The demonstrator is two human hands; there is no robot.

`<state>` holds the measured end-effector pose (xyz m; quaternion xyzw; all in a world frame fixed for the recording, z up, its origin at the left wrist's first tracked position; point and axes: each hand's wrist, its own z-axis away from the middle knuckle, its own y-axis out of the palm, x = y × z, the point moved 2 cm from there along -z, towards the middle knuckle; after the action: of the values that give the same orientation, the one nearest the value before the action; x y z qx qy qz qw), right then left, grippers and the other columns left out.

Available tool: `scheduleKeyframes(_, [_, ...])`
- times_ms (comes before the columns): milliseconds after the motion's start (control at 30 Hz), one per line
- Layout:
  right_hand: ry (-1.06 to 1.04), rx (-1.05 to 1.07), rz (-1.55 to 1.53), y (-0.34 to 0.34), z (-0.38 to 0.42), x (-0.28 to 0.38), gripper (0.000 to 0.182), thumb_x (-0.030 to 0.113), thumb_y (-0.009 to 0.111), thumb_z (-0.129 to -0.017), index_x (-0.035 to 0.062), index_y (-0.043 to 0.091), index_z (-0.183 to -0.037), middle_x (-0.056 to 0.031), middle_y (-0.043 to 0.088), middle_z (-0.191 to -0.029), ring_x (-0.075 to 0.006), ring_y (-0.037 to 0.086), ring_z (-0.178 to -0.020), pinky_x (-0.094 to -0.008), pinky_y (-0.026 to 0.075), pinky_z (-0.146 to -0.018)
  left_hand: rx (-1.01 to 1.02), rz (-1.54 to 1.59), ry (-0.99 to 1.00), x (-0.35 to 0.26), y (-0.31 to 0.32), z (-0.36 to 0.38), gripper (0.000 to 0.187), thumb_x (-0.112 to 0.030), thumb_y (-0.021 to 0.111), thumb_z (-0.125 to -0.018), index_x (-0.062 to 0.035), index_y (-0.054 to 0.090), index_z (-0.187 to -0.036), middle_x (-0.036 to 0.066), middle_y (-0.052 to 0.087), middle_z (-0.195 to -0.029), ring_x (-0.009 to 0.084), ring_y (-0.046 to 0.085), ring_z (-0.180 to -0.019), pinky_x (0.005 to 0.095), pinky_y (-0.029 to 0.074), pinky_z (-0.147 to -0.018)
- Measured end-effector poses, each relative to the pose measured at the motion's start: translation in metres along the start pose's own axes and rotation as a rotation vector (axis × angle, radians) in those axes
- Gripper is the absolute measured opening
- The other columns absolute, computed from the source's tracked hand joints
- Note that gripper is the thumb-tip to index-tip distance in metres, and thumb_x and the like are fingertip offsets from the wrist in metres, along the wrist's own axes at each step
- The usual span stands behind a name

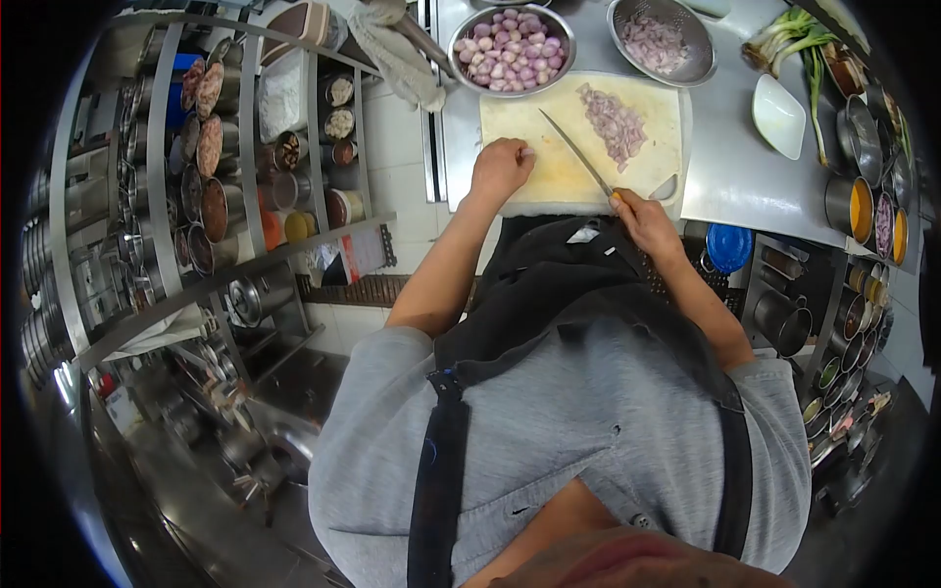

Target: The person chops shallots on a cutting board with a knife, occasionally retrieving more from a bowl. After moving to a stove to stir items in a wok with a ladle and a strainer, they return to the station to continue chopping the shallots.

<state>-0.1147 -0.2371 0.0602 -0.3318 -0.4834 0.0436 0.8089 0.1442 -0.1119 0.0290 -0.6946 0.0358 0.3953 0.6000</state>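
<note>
My right hand [644,223] is wrapped around the handle of a kitchen knife [575,151], whose long blade points up and left across the cutting board [510,118]. At the board's left side my left hand [503,169] is closed, with a small pale purple shallot [527,153] showing at its fingertips. Chopped shallots [615,127] lie in a heap on the board, right of the blade. Beyond the board stands a metal bowl [454,61] full of whole peeled shallots [512,44]. Beside it, a metal colander [701,73] holds cut shallots [655,44].
A white dish [779,118] and spring onions [784,39] lie on the steel counter [725,176] to the right. Several pots line its right end, one with orange contents [862,210]. Left of me stands a metal rack [167,147] loaded with containers; a cloth [392,54] hangs near it.
</note>
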Motion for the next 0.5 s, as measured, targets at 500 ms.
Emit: scheduleKeyframes(500, [-0.026, 0.046, 0.023, 0.011, 0.006, 0.020, 0.034, 0.029, 0.056, -0.099, 0.0011, 0.063, -0.117, -0.0248, 0.068, -0.091, -0.0421, 0.065, -0.088, -0.0434, 0.050, -0.077, -0.107, 0.117, 0.115, -0.009, -0.003, 0.013, 0.015, -0.007, 0.067, -0.081, -0.0038, 0.066, -0.095, 0.014, 0.068, -0.093, 0.0309, 0.065, -0.083, 0.0409, 0.053, -0.075])
